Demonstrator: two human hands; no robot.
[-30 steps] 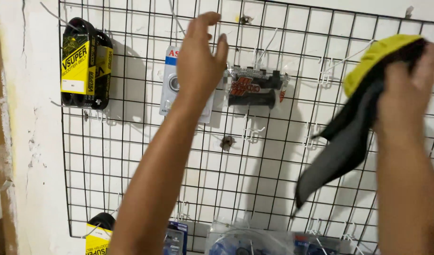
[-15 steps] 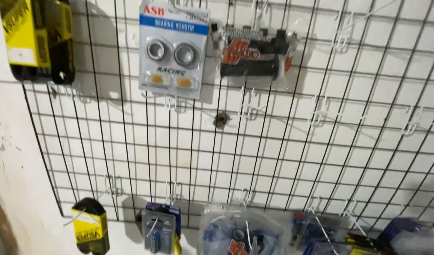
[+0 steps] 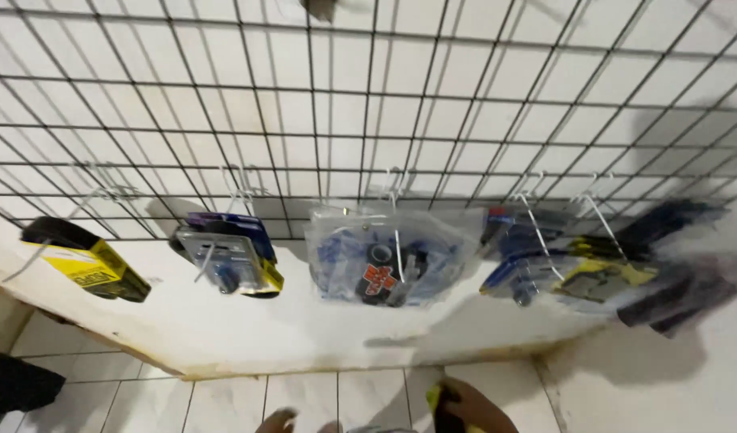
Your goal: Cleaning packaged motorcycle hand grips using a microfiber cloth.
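clear bag (image 3: 392,255) on wire grid (image 3: 464,120) hook | yellow pkg (image 3: 91,266) left | hands n/v

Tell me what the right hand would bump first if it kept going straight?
Probably the white wall just below the clear plastic bag; the right hand barely shows, so depth is unclear.

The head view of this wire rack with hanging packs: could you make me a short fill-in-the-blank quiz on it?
1. The packs hang on white hooks from a black wire ____ on the wall.
2. The leftmost pack is black and ____.
3. The clear bag hangs in the ____ of the row.
4. Below the wall, the floor is laid with pale ____.

Missing words: grid; yellow; middle; tiles.
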